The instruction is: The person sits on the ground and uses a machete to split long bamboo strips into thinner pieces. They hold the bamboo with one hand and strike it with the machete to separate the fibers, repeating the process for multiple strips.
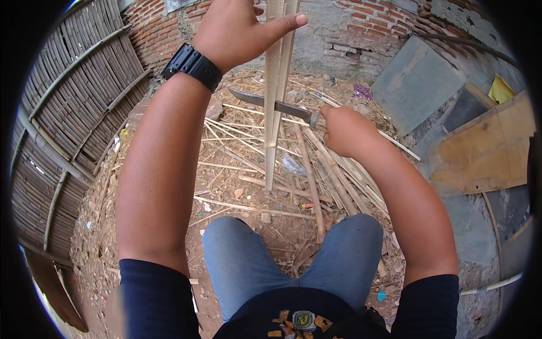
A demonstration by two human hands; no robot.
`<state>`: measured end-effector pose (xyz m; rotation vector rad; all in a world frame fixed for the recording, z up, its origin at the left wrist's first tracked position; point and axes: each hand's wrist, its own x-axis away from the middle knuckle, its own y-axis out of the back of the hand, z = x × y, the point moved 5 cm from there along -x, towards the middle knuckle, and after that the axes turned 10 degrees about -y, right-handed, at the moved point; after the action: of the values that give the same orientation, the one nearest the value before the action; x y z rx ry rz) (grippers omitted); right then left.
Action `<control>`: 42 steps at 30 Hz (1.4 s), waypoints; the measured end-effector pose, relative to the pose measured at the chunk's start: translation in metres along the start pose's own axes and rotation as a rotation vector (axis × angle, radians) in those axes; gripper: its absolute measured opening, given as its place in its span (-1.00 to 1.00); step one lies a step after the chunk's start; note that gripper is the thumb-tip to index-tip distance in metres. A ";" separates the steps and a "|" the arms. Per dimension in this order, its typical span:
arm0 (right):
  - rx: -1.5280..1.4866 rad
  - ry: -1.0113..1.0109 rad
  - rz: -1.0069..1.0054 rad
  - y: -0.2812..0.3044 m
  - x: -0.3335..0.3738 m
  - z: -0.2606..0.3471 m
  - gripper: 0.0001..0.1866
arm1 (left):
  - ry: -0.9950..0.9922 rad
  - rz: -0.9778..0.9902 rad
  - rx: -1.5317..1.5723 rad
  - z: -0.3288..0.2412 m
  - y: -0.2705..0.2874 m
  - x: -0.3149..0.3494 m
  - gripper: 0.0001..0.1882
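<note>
A long pale split bamboo pole stands nearly upright in front of me, a lengthwise gap running down its upper part. My left hand, with a black watch on the wrist, grips it high up, the thumb laid across its face; the other fingers are mostly hidden. Lower down, my right hand is closed round the handle of a machete. Its dark blade lies crosswise in the split, the tip showing on the bamboo's left side. The handle is mostly covered by my fingers.
Bamboo strips and poles lie scattered on the littered ground around my knees. A woven bamboo fence stands at left, a worn brick wall ahead. Grey sheets and a brown board lean at right.
</note>
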<state>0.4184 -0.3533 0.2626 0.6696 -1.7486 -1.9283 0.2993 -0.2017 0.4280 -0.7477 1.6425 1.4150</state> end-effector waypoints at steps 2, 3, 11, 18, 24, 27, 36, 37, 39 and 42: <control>-0.048 -0.025 -0.036 -0.008 0.005 0.005 -0.60 | 0.093 0.102 0.050 -0.011 -0.005 -0.009 -0.58; -0.046 -0.038 -0.026 -0.007 0.006 0.006 -0.61 | 0.097 0.076 0.066 -0.009 -0.006 -0.010 -0.61; -0.061 -0.059 0.022 -0.009 0.011 0.016 -0.63 | 0.114 -0.087 -0.052 -0.016 -0.012 -0.002 -0.72; -0.119 -0.105 0.026 -0.043 0.014 -0.002 -0.63 | 0.177 -0.011 0.222 -0.042 -0.003 0.004 -0.67; -0.274 -0.119 0.013 -0.051 0.025 -0.002 -0.61 | 0.025 -0.028 0.068 -0.020 -0.005 0.007 -0.73; -0.404 -0.115 -0.015 -0.056 0.030 0.001 -0.59 | 0.013 -0.144 -0.064 -0.030 -0.004 0.010 -0.80; -0.240 -0.042 -0.115 -0.054 0.022 0.040 -0.72 | 0.042 -0.263 -0.253 -0.009 0.001 0.016 -0.85; -0.227 -0.027 -0.123 -0.050 0.022 0.043 -0.72 | 0.056 -0.253 -0.280 -0.005 0.002 0.015 -0.85; -0.149 0.010 -0.144 -0.036 0.023 0.050 -0.74 | 0.086 -0.231 -0.339 0.005 0.002 0.015 -0.84; 0.009 0.063 -0.158 -0.018 0.020 0.061 -0.76 | 0.107 -0.243 -0.300 0.016 0.002 0.012 -0.84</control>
<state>0.3649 -0.3169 0.2487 0.8859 -1.7118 -1.9797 0.2953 -0.1851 0.4177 -1.1711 1.3759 1.4795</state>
